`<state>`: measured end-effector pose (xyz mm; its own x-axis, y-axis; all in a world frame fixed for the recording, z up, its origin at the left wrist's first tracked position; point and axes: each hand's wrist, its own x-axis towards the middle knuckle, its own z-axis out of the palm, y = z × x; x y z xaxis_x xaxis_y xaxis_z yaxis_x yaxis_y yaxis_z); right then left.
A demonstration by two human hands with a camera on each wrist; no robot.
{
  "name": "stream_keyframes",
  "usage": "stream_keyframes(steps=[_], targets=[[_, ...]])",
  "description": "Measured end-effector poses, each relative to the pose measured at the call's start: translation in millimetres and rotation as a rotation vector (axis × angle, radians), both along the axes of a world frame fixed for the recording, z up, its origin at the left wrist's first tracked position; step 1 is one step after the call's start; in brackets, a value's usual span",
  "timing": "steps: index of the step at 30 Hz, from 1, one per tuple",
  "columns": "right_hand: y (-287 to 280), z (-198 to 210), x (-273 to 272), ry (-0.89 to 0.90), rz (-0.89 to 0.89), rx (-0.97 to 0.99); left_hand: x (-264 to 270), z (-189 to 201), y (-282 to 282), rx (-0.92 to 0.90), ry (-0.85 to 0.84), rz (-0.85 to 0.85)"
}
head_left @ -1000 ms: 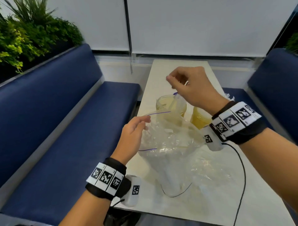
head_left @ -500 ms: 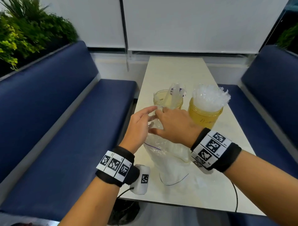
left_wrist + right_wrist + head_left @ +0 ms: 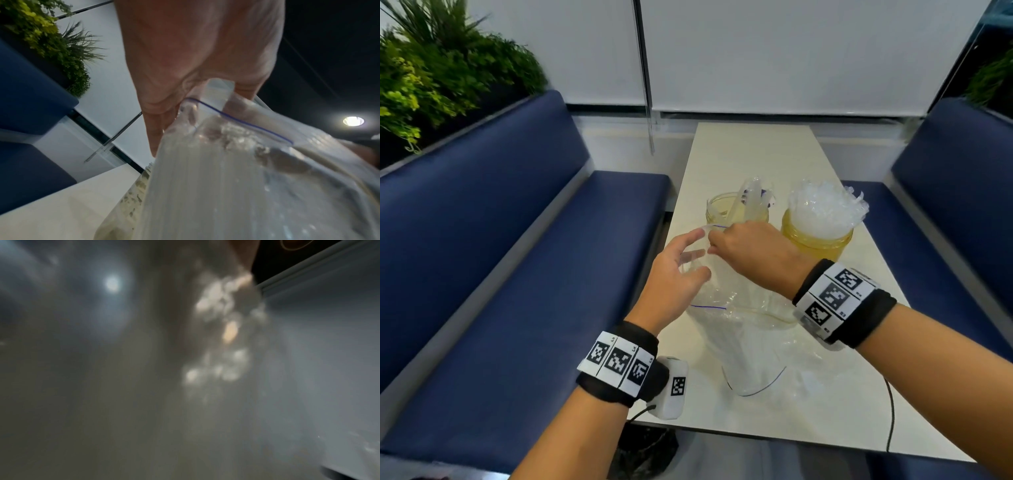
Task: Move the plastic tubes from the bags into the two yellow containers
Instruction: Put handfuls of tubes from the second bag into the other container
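Observation:
A clear zip bag (image 3: 743, 329) with a blue seal line stands on the white table (image 3: 753, 154), holding clear plastic tubes. My left hand (image 3: 681, 263) pinches the bag's rim (image 3: 207, 105) between thumb and fingers and keeps the mouth open. My right hand (image 3: 750, 253) dips into the mouth from the right, its fingertips hidden by plastic. Behind the bag stand two yellow containers. The left container (image 3: 722, 209) has a few tubes (image 3: 753, 198) leaning in it, and the right container (image 3: 815, 243) is heaped with tubes (image 3: 825, 209). The right wrist view is only blurred plastic.
Blue benches (image 3: 517, 274) run along both sides of the narrow table. Crumpled clear plastic (image 3: 818, 370) lies on the table near me, with thin black cables (image 3: 890, 411) over it. Plants (image 3: 431, 78) sit behind the left bench.
My right hand dropped from above the left container, leaving tubes in it, and came down to the bag's mouth. My left hand stayed on the bag's rim.

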<state>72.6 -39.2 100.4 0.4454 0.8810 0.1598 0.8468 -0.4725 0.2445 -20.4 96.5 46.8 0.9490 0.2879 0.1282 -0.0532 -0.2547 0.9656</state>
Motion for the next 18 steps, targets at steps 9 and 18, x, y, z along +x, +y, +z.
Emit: stream_keyframes(steps=[9,18], targets=[[15,36,-6,-0.044,0.029,-0.014,7,15,-23,0.349,0.096,0.19],[20,49,-11,-0.015,0.168,0.138,30,5,-23,0.071,0.066,0.271]])
